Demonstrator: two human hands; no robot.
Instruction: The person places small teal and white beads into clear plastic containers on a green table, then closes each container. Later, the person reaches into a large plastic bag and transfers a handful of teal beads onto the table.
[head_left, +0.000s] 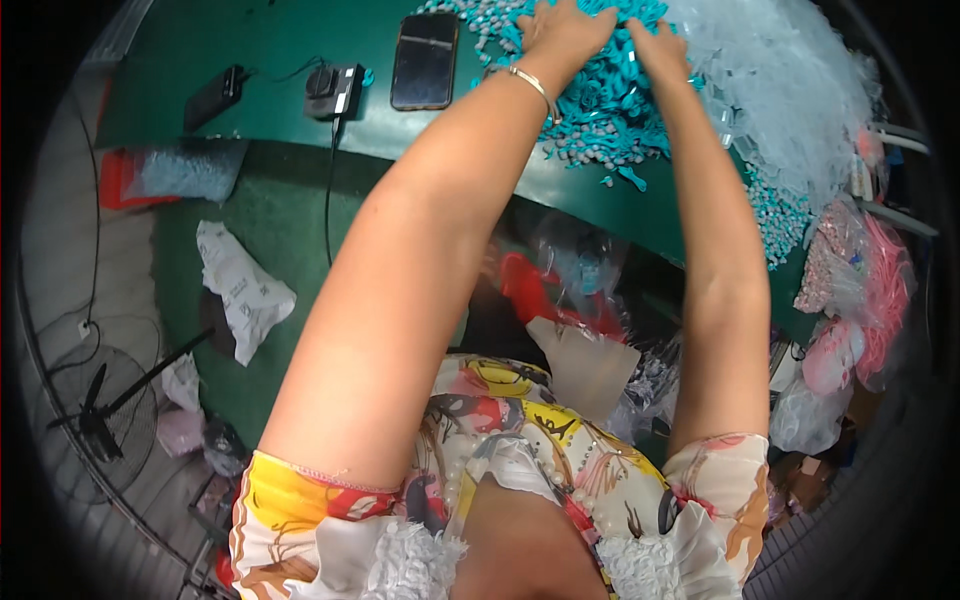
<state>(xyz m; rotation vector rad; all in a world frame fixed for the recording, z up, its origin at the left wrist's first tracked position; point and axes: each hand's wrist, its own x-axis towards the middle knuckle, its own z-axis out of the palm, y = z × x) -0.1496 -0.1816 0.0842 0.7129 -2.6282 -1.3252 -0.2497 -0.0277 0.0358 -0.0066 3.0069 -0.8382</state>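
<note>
Both my arms reach to the top edge of the view, over a heap of small turquoise strap-like pieces [612,92] on a green table [280,60]. My left hand [568,35], with a bracelet at its wrist, touches the heap's left part, its thumb and fingers spread. Close by on the right, my right hand [662,52] rests on the pieces, thumb apart from the fingers. Neither hand visibly grips a piece. Small grey-and-turquoise bits [600,150] lie scattered along the heap's near edge.
Left of the heap lie a phone [424,62], a small black-and-white device [333,92] with a cable, and a black box [213,98]. Clear plastic bags [775,70] cover the right side. Pink bundles [880,290] hang at the table's right end. A fan [100,425] stands lower left.
</note>
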